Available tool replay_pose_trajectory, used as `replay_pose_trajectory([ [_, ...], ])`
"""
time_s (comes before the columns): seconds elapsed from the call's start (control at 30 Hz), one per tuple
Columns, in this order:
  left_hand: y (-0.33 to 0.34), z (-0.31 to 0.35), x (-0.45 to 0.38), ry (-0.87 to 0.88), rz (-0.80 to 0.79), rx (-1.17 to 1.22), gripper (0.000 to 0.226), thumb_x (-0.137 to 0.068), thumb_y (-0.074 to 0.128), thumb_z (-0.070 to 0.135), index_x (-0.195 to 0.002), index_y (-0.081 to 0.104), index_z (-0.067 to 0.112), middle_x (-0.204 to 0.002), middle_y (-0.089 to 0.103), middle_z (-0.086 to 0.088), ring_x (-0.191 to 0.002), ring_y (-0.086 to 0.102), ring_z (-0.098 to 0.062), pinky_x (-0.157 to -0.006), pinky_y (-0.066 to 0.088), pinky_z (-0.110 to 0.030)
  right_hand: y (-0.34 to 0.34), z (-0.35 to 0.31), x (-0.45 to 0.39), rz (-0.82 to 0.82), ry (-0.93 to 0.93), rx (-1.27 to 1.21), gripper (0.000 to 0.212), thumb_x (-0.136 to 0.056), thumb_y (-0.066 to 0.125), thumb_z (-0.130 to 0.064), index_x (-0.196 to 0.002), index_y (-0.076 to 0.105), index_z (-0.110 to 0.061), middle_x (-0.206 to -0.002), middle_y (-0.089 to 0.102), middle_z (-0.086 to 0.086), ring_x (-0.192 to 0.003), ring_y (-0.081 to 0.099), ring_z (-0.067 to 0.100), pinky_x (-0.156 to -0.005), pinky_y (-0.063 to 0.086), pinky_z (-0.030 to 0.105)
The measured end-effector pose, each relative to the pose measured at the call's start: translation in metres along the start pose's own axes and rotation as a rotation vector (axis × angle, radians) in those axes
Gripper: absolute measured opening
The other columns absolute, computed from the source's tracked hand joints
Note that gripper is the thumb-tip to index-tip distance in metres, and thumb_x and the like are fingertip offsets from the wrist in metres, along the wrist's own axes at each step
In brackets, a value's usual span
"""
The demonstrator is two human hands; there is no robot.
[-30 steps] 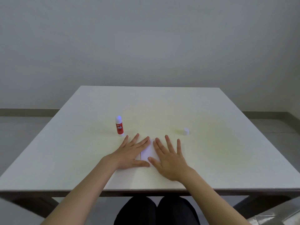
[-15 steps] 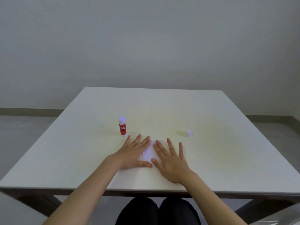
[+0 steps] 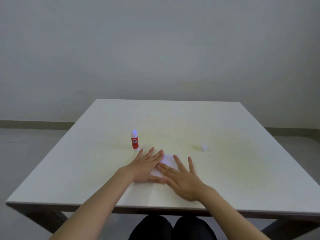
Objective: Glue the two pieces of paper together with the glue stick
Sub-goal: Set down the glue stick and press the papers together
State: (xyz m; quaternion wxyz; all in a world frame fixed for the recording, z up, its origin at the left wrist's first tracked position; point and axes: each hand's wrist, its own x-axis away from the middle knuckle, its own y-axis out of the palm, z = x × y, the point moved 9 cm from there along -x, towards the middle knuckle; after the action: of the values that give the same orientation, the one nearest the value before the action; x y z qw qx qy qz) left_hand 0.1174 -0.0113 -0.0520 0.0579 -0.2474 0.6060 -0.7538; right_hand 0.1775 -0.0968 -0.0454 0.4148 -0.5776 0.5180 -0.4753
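Right hand point(image 3: 183, 181) has slid left, overlapping left hand point(image 3: 147, 167) on paper point(image 3: 168, 161).

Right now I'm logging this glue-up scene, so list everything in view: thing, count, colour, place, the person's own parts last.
glue stick: one, red label, white uncapped tip, upright just beyond the left fingers.
cap: one, white, on the table to the right, apart from the hands.
paper: white, under and between both hands; count hidden.
table: one, white top.
wall: grey-white, behind the table.
floor: grey, left and right.
left hand: flat, pressing the paper.
right hand: flat, pressing the paper.
legs: two, dark-clothed, under the table's near edge.
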Motion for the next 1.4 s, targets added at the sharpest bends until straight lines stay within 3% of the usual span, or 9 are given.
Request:
replay_pose_trajectory([
  [0.2,0.001,-0.003,-0.002,-0.007,-0.004,0.010,0.100,-0.082,0.038,0.073,-0.149,-0.016,0.023,-0.159,-0.020,0.010,-0.145,-0.025,-0.018,-0.115,-0.018,-0.046,0.002,0.003,-0.002,0.067,0.120,0.075,0.066,-0.093,0.007,-0.061,-0.149,-0.010,-0.030,-0.159,-0.012,-0.016,-0.145,-0.024,0.024,-0.110,-0.023,0.056],
  [0.3,0.003,-0.005,-0.003,-0.008,-0.017,0.020,0.101,-0.081,0.039,0.073,-0.149,-0.017,0.024,-0.159,-0.021,0.011,-0.145,-0.025,-0.019,-0.114,-0.018,-0.046,0.012,-0.011,0.003,0.070,0.035,0.050,0.074,-0.085,-0.001,-0.068,-0.150,-0.006,-0.032,-0.158,-0.011,-0.019,-0.144,-0.026,0.022,-0.106,-0.028,0.054],
  [0.5,0.004,-0.006,-0.003,-0.014,-0.017,0.069,0.106,-0.076,0.040,0.078,-0.148,-0.018,0.026,-0.157,-0.023,0.014,-0.143,-0.028,-0.015,-0.114,-0.020,-0.042,-0.009,0.033,0.002,0.042,0.225,0.065,0.063,-0.095,0.009,-0.057,-0.150,-0.006,-0.031,-0.159,-0.010,-0.018,-0.145,-0.023,0.024,-0.112,-0.021,0.056],
  [0.7,0.006,-0.007,-0.004,0.006,-0.011,0.048,0.103,-0.079,0.038,0.076,-0.148,-0.019,0.026,-0.157,-0.023,0.014,-0.143,-0.027,-0.016,-0.114,-0.018,-0.042,0.010,-0.008,0.009,0.028,-0.019,0.041,0.070,-0.088,0.001,-0.067,-0.149,-0.005,-0.035,-0.158,-0.008,-0.021,-0.142,-0.030,0.020,-0.105,-0.031,0.053],
  [0.9,0.007,-0.007,-0.003,-0.001,-0.009,0.081,0.106,-0.077,0.040,0.077,-0.148,-0.019,0.026,-0.156,-0.024,0.016,-0.142,-0.029,-0.014,-0.115,-0.019,-0.042,-0.009,0.032,0.002,0.038,0.197,0.071,0.064,-0.094,0.009,-0.059,-0.150,-0.006,-0.031,-0.159,-0.009,-0.019,-0.144,-0.025,0.023,-0.112,-0.021,0.056],
  [1.03,0.007,-0.007,-0.004,0.015,0.003,0.079,0.104,-0.077,0.037,0.078,-0.149,-0.018,0.026,-0.156,-0.025,0.016,-0.142,-0.029,-0.015,-0.115,-0.018,-0.042,0.006,0.000,0.004,0.053,0.031,0.041,0.082,-0.079,-0.010,-0.073,-0.150,-0.003,-0.032,-0.159,-0.008,-0.019,-0.141,-0.030,0.019,-0.106,-0.030,0.051],
  [1.1,0.007,-0.006,-0.004,0.014,0.004,0.083,0.104,-0.077,0.038,0.077,-0.149,-0.017,0.025,-0.156,-0.024,0.016,-0.142,-0.029,-0.015,-0.115,-0.018,-0.043,0.005,0.005,0.004,0.049,0.023,0.037,0.074,-0.084,-0.005,-0.070,-0.150,-0.003,-0.035,-0.158,-0.008,-0.021,-0.142,-0.029,0.019,-0.106,-0.030,0.051],
  [1.27,0.005,-0.005,-0.002,0.001,0.000,0.093,0.104,-0.079,0.041,0.074,-0.149,-0.018,0.024,-0.156,-0.025,0.014,-0.142,-0.030,-0.015,-0.116,-0.018,-0.042,-0.010,0.042,0.004,0.076,0.240,0.047,0.064,-0.095,0.011,-0.058,-0.150,-0.005,-0.031,-0.159,-0.008,-0.018,-0.146,-0.020,0.023,-0.112,-0.020,0.054],
  [1.4,0.007,-0.004,-0.003,0.011,0.000,0.100,0.103,-0.079,0.039,0.076,-0.148,-0.019,0.026,-0.152,-0.028,0.020,-0.142,-0.030,-0.014,-0.116,-0.018,-0.041,0.004,0.003,0.007,0.106,0.053,0.073,0.080,-0.083,-0.006,-0.071,-0.151,-0.003,-0.028,-0.160,-0.007,-0.015,-0.143,-0.027,0.021,-0.106,-0.033,0.051],
])
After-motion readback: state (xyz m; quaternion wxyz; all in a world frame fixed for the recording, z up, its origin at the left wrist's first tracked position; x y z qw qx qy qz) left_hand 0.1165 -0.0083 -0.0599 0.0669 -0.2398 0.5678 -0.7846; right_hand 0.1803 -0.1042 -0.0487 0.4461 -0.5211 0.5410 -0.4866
